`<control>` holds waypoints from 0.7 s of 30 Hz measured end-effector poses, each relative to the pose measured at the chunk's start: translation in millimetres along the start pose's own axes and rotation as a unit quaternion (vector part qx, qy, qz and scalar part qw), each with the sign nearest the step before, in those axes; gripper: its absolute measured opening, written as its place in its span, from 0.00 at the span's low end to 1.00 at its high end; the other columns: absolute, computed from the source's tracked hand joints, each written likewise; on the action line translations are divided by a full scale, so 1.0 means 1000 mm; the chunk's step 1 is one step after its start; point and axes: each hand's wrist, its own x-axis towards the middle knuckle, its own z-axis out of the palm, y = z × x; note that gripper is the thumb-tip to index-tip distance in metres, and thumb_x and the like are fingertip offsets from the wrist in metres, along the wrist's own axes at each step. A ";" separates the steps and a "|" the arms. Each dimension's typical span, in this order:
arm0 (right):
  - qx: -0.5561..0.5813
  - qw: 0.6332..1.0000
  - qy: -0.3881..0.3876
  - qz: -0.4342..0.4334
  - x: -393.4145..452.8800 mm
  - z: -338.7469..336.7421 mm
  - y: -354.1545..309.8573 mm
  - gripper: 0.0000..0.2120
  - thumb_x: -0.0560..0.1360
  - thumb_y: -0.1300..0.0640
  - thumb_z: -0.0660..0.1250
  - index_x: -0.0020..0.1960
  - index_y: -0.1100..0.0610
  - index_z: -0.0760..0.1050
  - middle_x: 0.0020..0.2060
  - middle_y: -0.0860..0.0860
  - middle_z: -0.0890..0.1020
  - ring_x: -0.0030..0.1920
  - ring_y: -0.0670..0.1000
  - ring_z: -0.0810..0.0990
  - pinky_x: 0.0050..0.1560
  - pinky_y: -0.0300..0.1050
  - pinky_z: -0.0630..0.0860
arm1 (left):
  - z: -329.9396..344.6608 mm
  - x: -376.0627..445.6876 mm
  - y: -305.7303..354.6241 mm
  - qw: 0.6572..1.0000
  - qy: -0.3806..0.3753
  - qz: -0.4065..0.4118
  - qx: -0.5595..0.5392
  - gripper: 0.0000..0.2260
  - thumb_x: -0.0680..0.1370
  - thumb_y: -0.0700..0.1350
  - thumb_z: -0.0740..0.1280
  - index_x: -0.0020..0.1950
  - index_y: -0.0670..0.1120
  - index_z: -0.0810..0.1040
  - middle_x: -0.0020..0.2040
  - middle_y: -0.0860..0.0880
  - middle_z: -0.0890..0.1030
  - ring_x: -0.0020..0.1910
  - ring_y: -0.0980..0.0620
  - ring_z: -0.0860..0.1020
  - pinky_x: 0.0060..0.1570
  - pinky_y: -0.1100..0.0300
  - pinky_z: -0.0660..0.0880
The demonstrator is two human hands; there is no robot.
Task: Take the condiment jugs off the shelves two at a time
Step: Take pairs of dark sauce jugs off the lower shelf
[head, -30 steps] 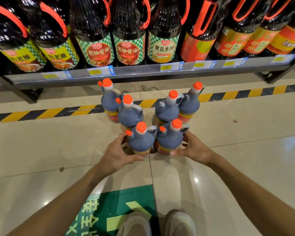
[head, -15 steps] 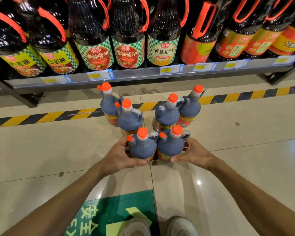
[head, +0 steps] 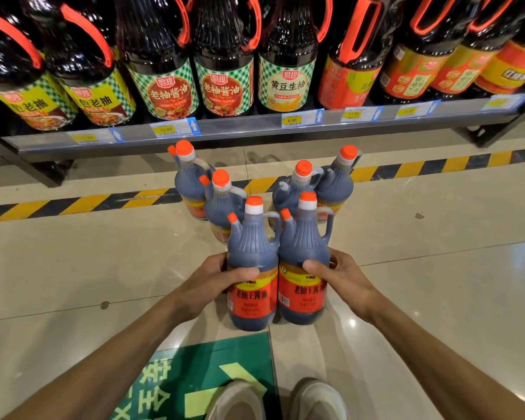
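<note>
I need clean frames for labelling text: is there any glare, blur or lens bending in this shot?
Head view: ceiling lights glare off the glossy beige floor tiles; the grey metal shelf edge bows from wide-angle distortion; yellow price tags at far right are smeared unreadable; the red labels on the two dark orange-capped jugs in the hands stay fairly sharp.

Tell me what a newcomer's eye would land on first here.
Dead centre, the left hand and right hand each grip a dark orange-capped jug: the left jug and the right jug, side by side. Behind them four matching jugs stand on the tiled floor. Along the top, a shelf carries big bottles with red handles.
</note>
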 end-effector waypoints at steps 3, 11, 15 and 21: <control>0.033 0.999 0.027 -0.019 -0.007 0.004 -0.013 0.38 0.59 0.34 0.75 0.63 0.53 0.78 0.54 0.50 0.87 0.54 0.48 0.86 0.50 0.40 0.82 | 0.004 -0.009 0.016 1.000 0.008 0.014 -0.008 0.21 0.72 0.51 0.75 0.63 0.51 0.79 0.55 0.51 0.86 0.54 0.53 0.84 0.50 0.60 0.78; 0.071 0.992 0.053 -0.094 -0.024 -0.001 -0.080 0.35 0.63 0.37 0.74 0.63 0.56 0.79 0.54 0.54 0.87 0.56 0.54 0.86 0.58 0.53 0.81 | 0.012 -0.034 0.074 0.988 0.071 0.134 -0.028 0.26 0.66 0.55 0.75 0.63 0.51 0.80 0.56 0.51 0.86 0.56 0.54 0.84 0.51 0.61 0.79; 0.065 0.988 0.035 -0.133 -0.027 -0.007 -0.129 0.30 0.62 0.38 0.73 0.58 0.55 0.81 0.51 0.53 0.88 0.52 0.51 0.87 0.51 0.44 0.83 | 0.008 -0.044 0.119 0.982 0.089 0.165 -0.021 0.25 0.61 0.58 0.75 0.57 0.53 0.82 0.51 0.52 0.87 0.51 0.56 0.85 0.47 0.62 0.77; 0.064 0.982 0.034 -0.173 -0.029 -0.014 -0.208 0.26 0.67 0.42 0.73 0.58 0.58 0.81 0.49 0.54 0.88 0.51 0.50 0.87 0.50 0.43 0.82 | -0.003 -0.060 0.192 0.977 0.105 0.188 -0.005 0.18 0.59 0.61 0.75 0.46 0.58 0.85 0.45 0.52 0.86 0.43 0.52 0.83 0.45 0.53 0.74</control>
